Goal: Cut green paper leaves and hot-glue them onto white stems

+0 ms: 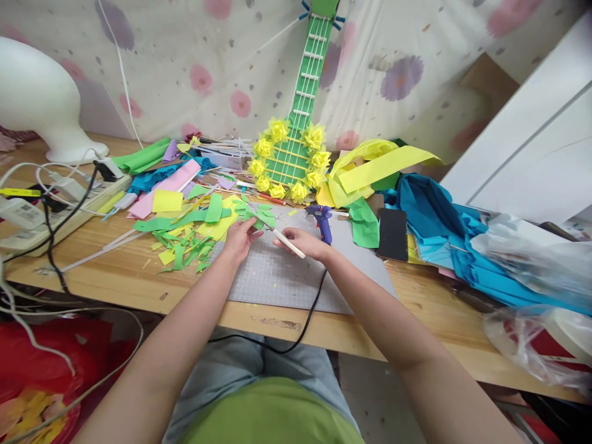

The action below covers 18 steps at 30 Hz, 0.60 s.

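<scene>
Over the grey cutting mat [277, 280], my left hand [243, 239] pinches a green paper piece [250, 214] cut into leaf-like shapes. My right hand [300, 242] is closed around a white-handled tool [290, 242], which looks like scissors; its metal end points toward the green paper. The blue glue gun [321, 223] lies just beyond my right hand. Behind the mat stands a green paper guitar [303, 105] with yellow paper flowers [278, 130] around its body. Green and yellow scraps [185, 243] lie left of my left hand.
A power strip [69, 213] with cables and a white head form [39, 92] are at the left. Right of the mat are a black phone [392, 234], blue paper [435, 216] and plastic bags [536, 253]. A black cord [311, 314] crosses the table's front edge.
</scene>
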### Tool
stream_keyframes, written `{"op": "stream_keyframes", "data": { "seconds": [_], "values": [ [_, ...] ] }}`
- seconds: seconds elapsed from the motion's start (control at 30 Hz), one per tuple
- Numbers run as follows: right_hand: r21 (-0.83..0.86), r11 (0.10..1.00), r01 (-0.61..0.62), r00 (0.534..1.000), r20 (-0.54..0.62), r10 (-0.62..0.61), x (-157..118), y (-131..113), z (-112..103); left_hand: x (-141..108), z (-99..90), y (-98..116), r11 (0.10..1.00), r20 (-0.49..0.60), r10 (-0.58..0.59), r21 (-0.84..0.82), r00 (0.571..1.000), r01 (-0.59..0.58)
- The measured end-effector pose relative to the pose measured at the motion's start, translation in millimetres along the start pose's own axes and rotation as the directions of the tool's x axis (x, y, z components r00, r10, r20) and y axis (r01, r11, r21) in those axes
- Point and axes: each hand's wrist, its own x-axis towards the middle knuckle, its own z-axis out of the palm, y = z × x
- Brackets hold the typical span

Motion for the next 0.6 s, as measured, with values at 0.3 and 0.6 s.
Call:
{"op": "stream_keyframes", "data": {
  "seconds": [0.3,0.6],
  "values": [
    [-0.020,0.999,-0.035,0.999,-0.016,0.035,-5,5,-5,1,-0.8,1,0.996,0.046,-0.070,0.062,0.996,0.067],
    [0.025,0.999,-0.026,1.000,-0.010,0.026,-6,14,-9,0,-3.0,0,0.992,0.126,-0.103,0.086,0.987,0.092]
  ]
}}
